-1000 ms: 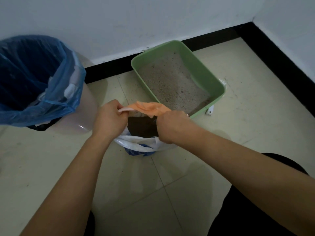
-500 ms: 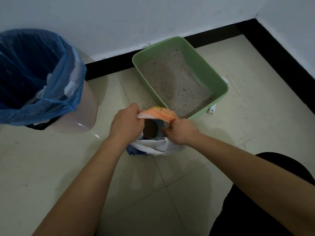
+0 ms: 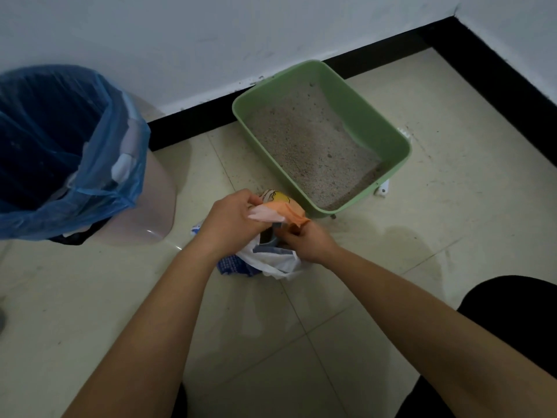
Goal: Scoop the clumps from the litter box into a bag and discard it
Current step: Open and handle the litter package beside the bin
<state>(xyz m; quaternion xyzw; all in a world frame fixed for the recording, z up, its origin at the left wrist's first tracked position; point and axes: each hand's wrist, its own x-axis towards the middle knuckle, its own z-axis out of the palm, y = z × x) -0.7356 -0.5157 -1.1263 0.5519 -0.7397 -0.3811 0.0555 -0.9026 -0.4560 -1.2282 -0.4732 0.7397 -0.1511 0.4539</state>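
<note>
Just in front of the litter box (image 3: 361,116), our left hand (image 3: 229,220) and right hand (image 3: 307,242) both pinch the bag (image 3: 271,262) top. If either grip slips, clumps could spill.

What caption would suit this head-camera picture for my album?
Left hand and right hand grip a plastic bag between a green litter box and blue-lined bin.

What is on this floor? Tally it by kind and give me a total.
green litter box: 1
trash bin: 1
blue bin liner: 1
plastic bag: 1, held by the left hand and the right hand
small white object beside the box: 1
Total: 5
</note>
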